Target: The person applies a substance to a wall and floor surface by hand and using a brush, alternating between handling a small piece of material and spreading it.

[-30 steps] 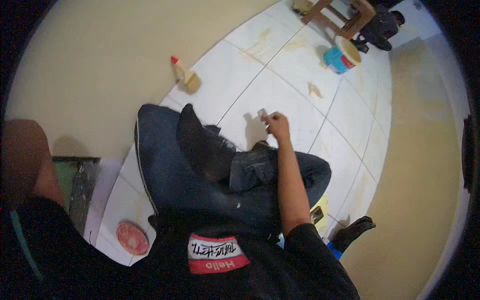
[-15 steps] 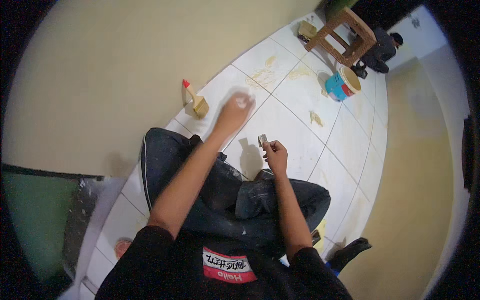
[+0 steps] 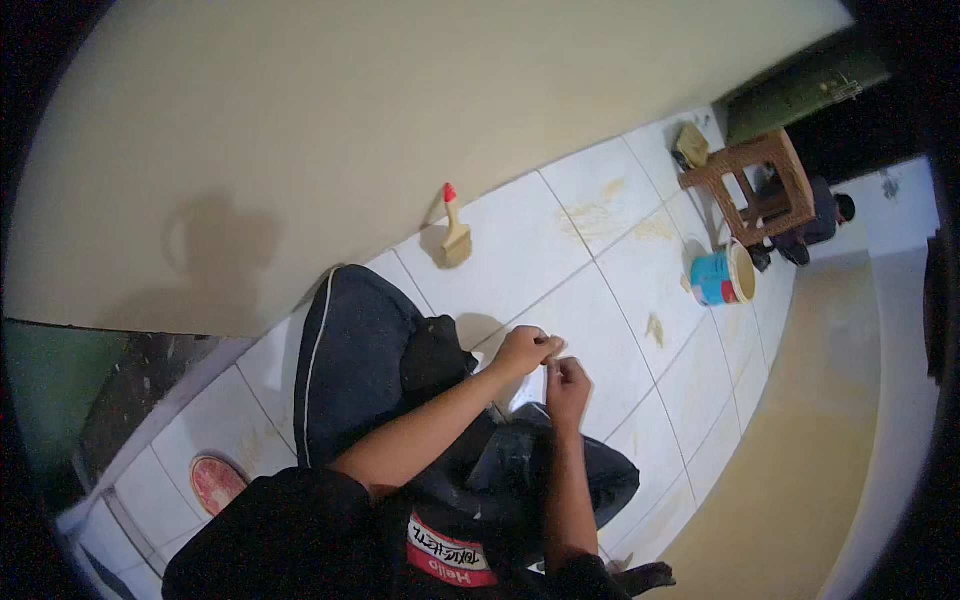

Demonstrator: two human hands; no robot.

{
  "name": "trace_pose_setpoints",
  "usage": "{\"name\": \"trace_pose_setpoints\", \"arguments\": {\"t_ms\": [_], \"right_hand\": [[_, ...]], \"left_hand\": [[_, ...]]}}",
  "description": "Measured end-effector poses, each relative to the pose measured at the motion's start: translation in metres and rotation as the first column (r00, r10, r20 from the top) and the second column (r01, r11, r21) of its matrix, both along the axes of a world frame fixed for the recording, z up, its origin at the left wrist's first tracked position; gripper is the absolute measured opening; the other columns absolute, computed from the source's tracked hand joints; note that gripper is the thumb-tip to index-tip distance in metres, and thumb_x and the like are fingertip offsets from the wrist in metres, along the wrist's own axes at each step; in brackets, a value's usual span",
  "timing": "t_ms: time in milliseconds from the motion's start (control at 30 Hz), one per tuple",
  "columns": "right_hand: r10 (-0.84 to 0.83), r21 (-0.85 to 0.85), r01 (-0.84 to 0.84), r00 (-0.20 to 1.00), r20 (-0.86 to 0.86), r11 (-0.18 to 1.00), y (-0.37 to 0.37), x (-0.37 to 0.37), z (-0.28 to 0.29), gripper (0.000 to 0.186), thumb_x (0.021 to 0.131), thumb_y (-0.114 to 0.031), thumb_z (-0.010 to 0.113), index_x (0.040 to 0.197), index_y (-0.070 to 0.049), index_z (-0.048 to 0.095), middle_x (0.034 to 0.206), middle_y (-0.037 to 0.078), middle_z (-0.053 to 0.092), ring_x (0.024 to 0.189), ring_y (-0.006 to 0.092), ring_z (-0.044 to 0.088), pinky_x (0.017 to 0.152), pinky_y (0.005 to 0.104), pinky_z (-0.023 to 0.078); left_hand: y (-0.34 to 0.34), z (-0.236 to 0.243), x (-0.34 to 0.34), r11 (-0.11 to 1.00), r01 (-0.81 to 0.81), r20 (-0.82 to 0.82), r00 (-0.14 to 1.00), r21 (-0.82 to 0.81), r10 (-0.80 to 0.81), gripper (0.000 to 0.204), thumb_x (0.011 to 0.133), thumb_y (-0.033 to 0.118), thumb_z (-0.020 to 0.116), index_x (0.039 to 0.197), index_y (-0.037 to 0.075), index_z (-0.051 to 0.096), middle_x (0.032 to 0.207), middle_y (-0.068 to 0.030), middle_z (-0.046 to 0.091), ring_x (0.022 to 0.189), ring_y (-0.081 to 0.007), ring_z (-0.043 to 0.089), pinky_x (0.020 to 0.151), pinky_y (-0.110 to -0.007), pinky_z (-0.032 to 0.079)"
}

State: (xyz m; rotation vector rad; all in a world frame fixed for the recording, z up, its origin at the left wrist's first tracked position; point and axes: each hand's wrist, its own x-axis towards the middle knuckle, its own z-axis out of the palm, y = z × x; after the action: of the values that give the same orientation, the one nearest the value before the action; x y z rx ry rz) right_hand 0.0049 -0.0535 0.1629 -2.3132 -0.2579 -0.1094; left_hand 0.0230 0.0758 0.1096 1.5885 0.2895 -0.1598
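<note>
My left hand (image 3: 527,352) and my right hand (image 3: 567,392) meet above the tiled floor, just past my crossed legs. Both are closed in a pinch, fingertips nearly touching. Whatever sits between them is mostly hidden and too small to name. To the left of the hands, a flat paintbrush (image 3: 457,243) with a pale handle and red tip leans against the wall, bristles down on the tiles.
A blue paint bucket (image 3: 713,279) stands at the far right, beside a brown stool (image 3: 745,157). Behind it a person (image 3: 822,210) in dark clothes is low down. Yellowish smears (image 3: 655,330) mark the tiles. A reddish rounded object (image 3: 216,484) lies at lower left.
My left hand has come back from the floor near the brush to meet my right hand. The small flat grey piece seen in my right hand is now hidden. The view has turned.
</note>
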Motion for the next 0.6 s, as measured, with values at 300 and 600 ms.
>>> {"name": "trace_pose_setpoints", "arguments": {"t_ms": [300,600], "right_hand": [[0.321,-0.123,-0.324,0.946,-0.041,0.938,0.159,0.096,0.081,0.033,0.082,-0.029,0.074,0.095,0.000,0.067,0.084,0.017,0.067,0.079,0.0315,0.065,0.073,0.0398,0.051],[0.279,-0.205,-0.291,0.956,-0.087,0.935,0.253,0.122,-0.005,0.025,0.083,-0.020,0.061,0.096,0.001,0.059,0.100,0.023,0.057,0.090,0.0426,0.062,0.081,0.0508,0.051]], "left_hand": [[0.016,0.002,0.007,0.674,-0.331,-0.263,0.943,-0.661,0.205,0.032,0.094,0.034,0.063,0.111,0.008,0.056,0.095,-0.0059,0.067,0.079,-0.0142,0.066,0.063,-0.033,0.054],[0.035,-0.052,0.013,0.837,-0.288,0.007,0.944,-0.466,0.329,0.018,0.098,0.019,0.057,0.104,0.003,0.058,0.093,-0.0074,0.062,0.086,-0.0187,0.060,0.080,-0.033,0.051]]}}
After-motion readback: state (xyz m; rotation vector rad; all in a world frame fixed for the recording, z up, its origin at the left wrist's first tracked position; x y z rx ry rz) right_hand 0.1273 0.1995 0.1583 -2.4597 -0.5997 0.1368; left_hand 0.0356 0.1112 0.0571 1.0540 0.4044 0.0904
